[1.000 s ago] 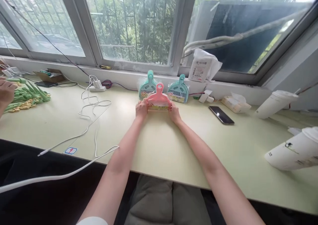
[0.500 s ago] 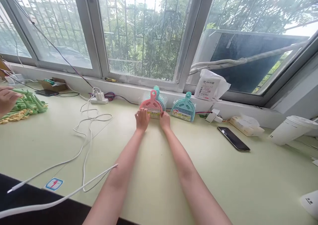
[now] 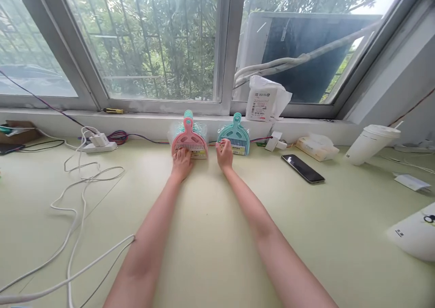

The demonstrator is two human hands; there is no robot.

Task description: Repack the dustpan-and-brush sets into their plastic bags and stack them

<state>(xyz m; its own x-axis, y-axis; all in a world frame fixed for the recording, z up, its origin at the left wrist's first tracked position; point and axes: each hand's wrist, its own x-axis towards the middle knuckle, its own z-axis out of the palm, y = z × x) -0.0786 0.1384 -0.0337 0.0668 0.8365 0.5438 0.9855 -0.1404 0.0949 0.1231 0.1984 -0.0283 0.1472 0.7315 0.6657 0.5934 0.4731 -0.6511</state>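
Touching pink dustpan, left hand loose; right hand half-curled, empty, beside teal dustpan

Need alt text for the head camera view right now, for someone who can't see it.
Two bare arms reach across a pale green table: the left hand rests on a pink dustpan leaning at the window sill, the right hand beside a teal dustpan. A phone, a white cup and white cables lie around.
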